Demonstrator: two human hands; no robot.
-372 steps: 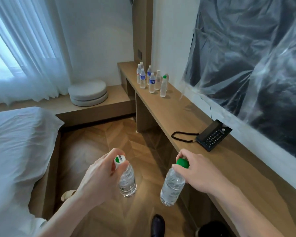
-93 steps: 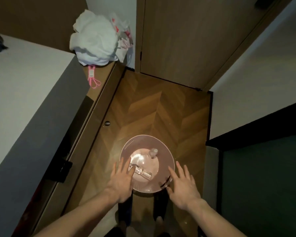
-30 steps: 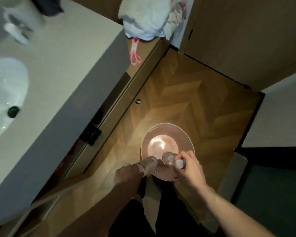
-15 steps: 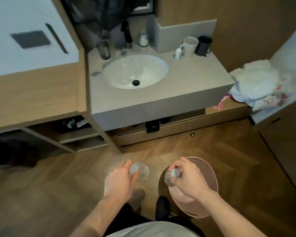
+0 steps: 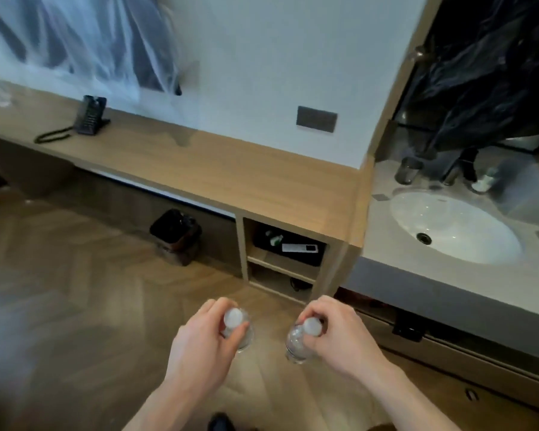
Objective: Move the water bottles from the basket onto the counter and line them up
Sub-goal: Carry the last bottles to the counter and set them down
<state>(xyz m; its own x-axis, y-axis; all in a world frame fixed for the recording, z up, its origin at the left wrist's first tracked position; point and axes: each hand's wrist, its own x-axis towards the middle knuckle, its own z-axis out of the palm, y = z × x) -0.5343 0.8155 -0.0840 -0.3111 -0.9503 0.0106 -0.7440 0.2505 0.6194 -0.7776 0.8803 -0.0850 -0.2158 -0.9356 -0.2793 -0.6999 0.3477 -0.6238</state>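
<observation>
You are carrying two clear water bottles, one in each hand, both hanging low over the wooden herringbone floor (image 5: 75,306) and seen almost straight down onto their white caps. The left bottle (image 5: 242,332) sits under your left hand (image 5: 199,343), whose fingers and thumb curl round its neck just below the cap. The right bottle (image 5: 297,345) hangs from your right hand (image 5: 339,334), with the fingertips pinched round its neck in the same way. The two bottles are near each other but apart, and neither touches the floor or any furniture.

Beyond your hands, farther off, runs the long wooden counter (image 5: 231,163) against the white wall. Toward its far left end stands a black desk phone (image 5: 90,119) with its coiled cord trailing to the left. A dark switch plate (image 5: 316,119) is set in the wall above the counter's right part. Under the counter, a dark waste bin (image 5: 175,236) stands on the floor, and just right of it an open cubby (image 5: 282,259) holds a black box on its upper shelf. To the right, past the counter's end, a pale vanity top carries a white basin (image 5: 455,227), with a glass tumbler (image 5: 407,171) standing behind it. Crinkled clear plastic sheeting (image 5: 84,42) covers the dark panel at the upper left.
</observation>
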